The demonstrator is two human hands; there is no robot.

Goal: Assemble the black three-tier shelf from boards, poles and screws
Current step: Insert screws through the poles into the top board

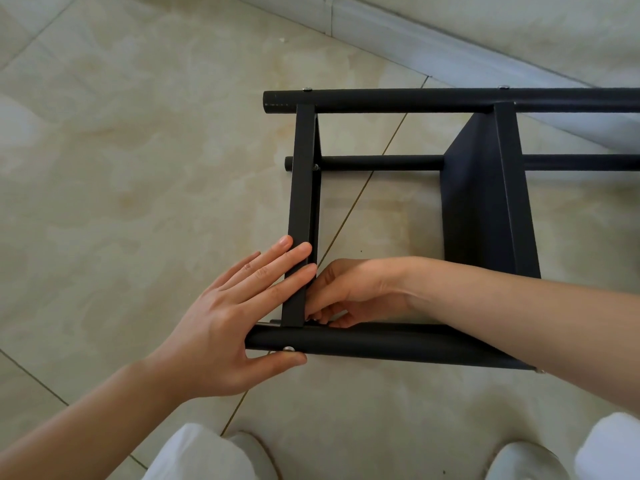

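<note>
Black shelf (485, 188) lies sideways, poles (450, 100) running left-right.

No readable text, labels, brands or numbers anywhere in view.

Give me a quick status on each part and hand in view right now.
shelf frame: lying on its side on the floor, partly assembled.
end board: set between the near and far poles, seen edge-on.
middle board: mounted between the poles.
near pole: lying flat, a screw head showing near its end.
left hand: open, fingers flat on the end board, thumb under the near pole.
right hand: fingers pinched at the inner corner joint; what they hold is hidden.
</note>
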